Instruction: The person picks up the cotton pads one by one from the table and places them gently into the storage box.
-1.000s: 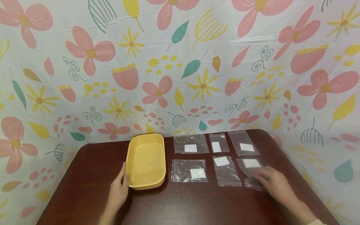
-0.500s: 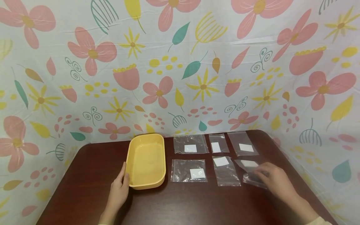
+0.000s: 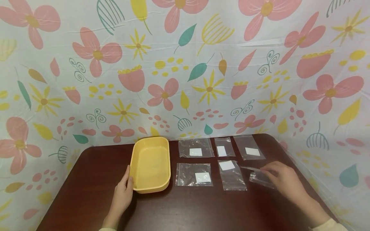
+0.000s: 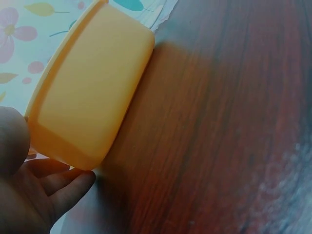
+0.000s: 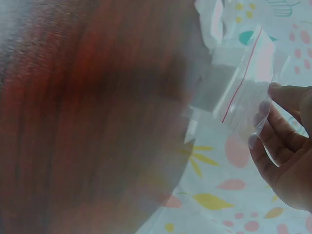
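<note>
My left hand (image 3: 121,194) rests against the outer left side of a yellow plastic tray (image 3: 167,186), near its front corner. In the left wrist view, extended fingers (image 4: 73,192) touch the tray's lower corner and the thumb is near its rim. At the table's right, my right hand (image 3: 284,178) pinches a clear zip-lock bag (image 3: 260,179), partly hidden by the fingers in the head view. From the right wrist, that bag shows a red seal line, tilted between thumb and fingertips, with a pale square panel at its far part.
Several clear zip bags, each with a white square, lie flat between tray and right hand, including a front-left bag (image 3: 185,175), a front-middle bag (image 3: 235,179) and a back-right bag (image 3: 245,141). A floral curtain (image 3: 173,80) borders the dark wooden table (image 3: 185,208).
The right hand has tilted the front-right bag upward from the table, so its white square no longer shows in the head view. The left hand and tray stay in place.
</note>
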A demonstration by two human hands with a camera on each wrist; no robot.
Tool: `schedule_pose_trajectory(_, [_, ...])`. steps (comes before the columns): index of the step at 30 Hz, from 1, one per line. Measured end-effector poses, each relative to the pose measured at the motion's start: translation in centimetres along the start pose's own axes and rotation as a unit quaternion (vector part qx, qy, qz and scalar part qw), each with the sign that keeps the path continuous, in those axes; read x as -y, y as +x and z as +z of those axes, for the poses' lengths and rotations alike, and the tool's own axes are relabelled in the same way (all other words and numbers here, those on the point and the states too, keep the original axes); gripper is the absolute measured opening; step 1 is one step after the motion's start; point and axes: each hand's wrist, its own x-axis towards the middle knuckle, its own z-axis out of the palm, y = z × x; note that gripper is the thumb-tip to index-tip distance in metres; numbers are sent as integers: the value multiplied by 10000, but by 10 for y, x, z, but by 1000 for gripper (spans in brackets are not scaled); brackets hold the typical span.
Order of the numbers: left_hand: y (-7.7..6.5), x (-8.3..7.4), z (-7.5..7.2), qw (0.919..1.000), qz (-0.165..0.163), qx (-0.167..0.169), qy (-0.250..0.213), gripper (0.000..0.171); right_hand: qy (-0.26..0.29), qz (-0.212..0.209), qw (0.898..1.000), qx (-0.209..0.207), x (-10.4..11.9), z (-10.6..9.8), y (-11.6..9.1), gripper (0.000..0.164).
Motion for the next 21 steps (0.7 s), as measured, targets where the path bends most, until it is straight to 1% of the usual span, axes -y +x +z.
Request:
schedule_pose_trajectory(6, [-1, 0, -1, 10000, -14, 73, -23, 54, 60, 20, 9999, -108, 2, -8, 8, 25])
schedule_pose_trajectory(10, [-1, -1, -1, 9999, -82, 117, -50, 54, 77, -80, 9998, -172, 4, -13, 14, 25])
schedule_pose_trajectory(15, [-1, -1, -1, 9999, -59, 111, -46, 54, 116, -133, 9997, -189, 7, -18, 21, 25])
schedule_pose_trajectory(21, [0, 0, -1, 9997, -143, 158, -104, 54, -5, -127, 9996, -246, 12, -25, 26, 24])
